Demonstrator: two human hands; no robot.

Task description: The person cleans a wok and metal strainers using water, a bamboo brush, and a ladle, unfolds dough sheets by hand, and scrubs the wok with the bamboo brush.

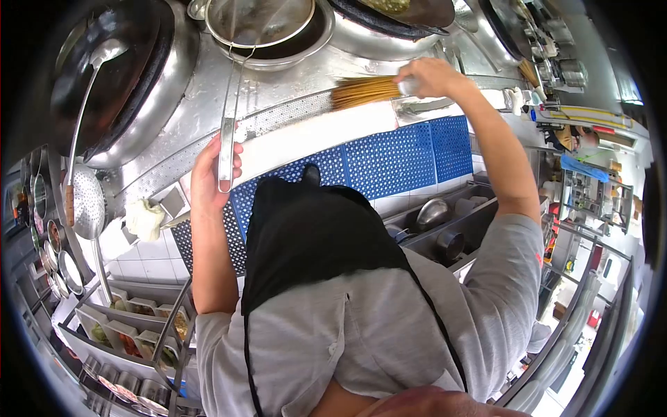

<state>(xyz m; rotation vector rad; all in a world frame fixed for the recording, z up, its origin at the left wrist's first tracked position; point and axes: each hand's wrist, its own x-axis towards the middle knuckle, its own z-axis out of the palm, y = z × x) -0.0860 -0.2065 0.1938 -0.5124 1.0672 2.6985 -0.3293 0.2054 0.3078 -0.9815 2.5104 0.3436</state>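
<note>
My left hand [210, 167] is wrapped round the flat metal handle of a wire-mesh strainer [260, 24]. The strainer's round head lies over a metal pot [306, 52] at the top of the view. In my right hand [432, 78] is a bamboo wok brush [365, 92], gripped by its pale bound end. Its bristles point left and touch the perforated strip [295, 111] along the stove's front edge; they look slightly blurred. The steel stove top [278, 85] lies just beyond the brush.
A dark wok [104, 62] at the left holds a long-handled ladle [108, 52]. Another wok [424, 17] with food stands at the top. A perforated skimmer [87, 201] and crumpled cloth [144, 219] are at left. Blue mats [389, 160] cover the floor; ingredient trays [128, 340] stand lower left.
</note>
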